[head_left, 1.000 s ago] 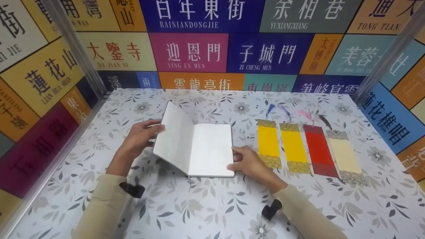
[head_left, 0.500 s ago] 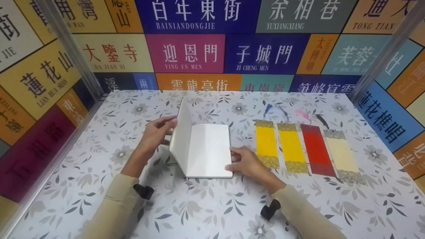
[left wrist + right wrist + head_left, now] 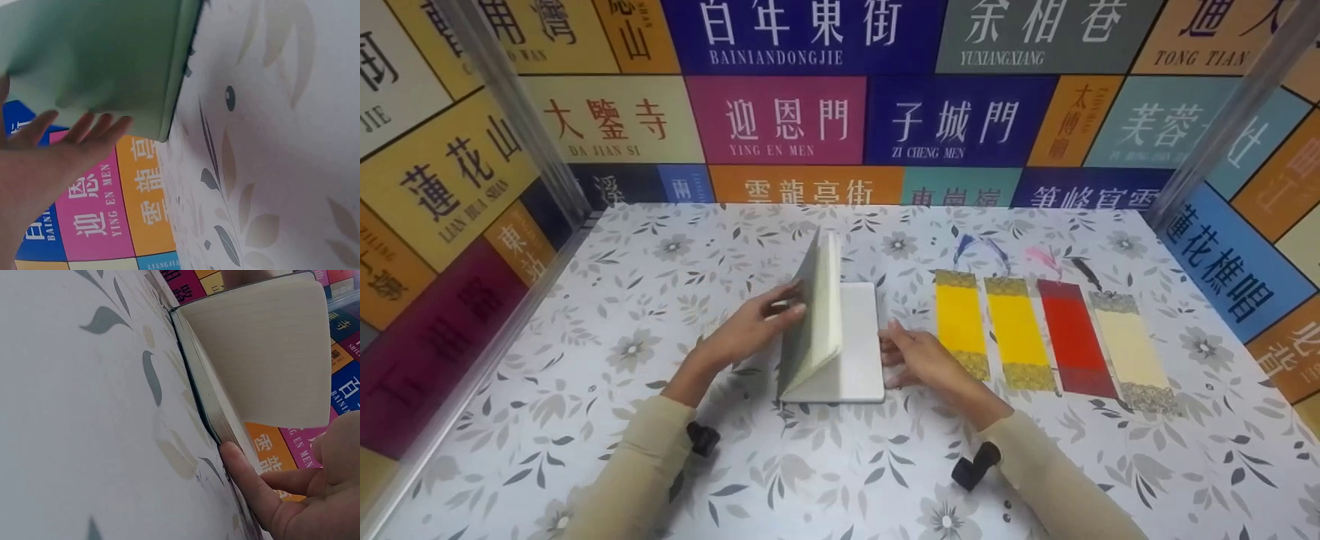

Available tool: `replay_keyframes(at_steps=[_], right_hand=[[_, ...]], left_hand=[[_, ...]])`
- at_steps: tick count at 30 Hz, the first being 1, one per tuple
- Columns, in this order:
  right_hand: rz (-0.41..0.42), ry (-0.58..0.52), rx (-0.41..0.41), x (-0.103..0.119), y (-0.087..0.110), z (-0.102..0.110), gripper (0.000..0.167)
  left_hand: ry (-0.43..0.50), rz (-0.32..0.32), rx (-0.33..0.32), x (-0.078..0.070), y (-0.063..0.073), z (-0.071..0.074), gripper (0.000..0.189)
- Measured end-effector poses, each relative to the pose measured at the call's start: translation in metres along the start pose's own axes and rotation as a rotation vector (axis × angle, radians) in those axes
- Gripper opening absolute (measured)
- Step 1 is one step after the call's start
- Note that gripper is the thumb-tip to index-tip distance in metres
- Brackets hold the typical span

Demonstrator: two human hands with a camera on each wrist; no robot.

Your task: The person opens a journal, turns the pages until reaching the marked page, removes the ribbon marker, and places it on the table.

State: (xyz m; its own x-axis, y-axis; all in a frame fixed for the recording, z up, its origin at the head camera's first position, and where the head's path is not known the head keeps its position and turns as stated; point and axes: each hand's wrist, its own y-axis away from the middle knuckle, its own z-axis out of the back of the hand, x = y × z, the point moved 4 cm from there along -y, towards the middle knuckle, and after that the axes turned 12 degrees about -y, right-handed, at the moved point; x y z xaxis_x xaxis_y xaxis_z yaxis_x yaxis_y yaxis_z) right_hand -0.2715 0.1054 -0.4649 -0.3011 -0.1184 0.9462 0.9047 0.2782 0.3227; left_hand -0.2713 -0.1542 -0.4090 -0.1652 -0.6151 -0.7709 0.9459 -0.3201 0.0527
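Observation:
A half-closed notebook [image 3: 862, 345] lies on the table, its front cover and some pages raised and leaning right over the white pages. My left hand [image 3: 750, 326] touches the outside of the raised cover with extended fingers; the left wrist view shows them against the green cover [image 3: 112, 50]. At the notebook's right edge is my right hand [image 3: 926, 360], its thumb raised. In the right wrist view a fingertip [image 3: 230, 453] touches the lower corner of the notebook, and a lined page [image 3: 264, 349] stands up above it.
Right of the notebook lie tasselled bookmarks: one yellow bookmark [image 3: 960, 315], another yellow bookmark [image 3: 1018, 330], a red bookmark [image 3: 1078, 337] and a cream bookmark [image 3: 1132, 341]. A floral cloth [image 3: 810, 480] covers the table. Behind rises a wall of coloured signs [image 3: 780, 120].
My left hand has moved right, swinging the notebook's cover from leaning left to past upright, with pages now lifted too. The right hand's thumb has come off the page edge.

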Motion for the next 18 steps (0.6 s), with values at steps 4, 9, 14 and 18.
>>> replay_keyframes(at_steps=[4,9,14,18], right_hand=[[0.0,-0.026,0.012,0.003,0.001,0.001,0.064],[0.02,-0.022,0.037,0.003,0.002,0.0,0.057],[0.027,-0.061,0.059,-0.001,0.001,-0.003,0.043],[0.032,-0.096,0.04,-0.002,0.001,-0.005,0.047]], left_hand=[[-0.178,-0.012,0.091,-0.004,-0.003,-0.017,0.081],[-0.377,0.0,0.159,-0.009,-0.012,-0.039,0.084],[-0.512,0.041,0.228,-0.011,-0.015,-0.054,0.08],[-0.563,0.056,0.268,-0.011,-0.015,-0.06,0.081]])
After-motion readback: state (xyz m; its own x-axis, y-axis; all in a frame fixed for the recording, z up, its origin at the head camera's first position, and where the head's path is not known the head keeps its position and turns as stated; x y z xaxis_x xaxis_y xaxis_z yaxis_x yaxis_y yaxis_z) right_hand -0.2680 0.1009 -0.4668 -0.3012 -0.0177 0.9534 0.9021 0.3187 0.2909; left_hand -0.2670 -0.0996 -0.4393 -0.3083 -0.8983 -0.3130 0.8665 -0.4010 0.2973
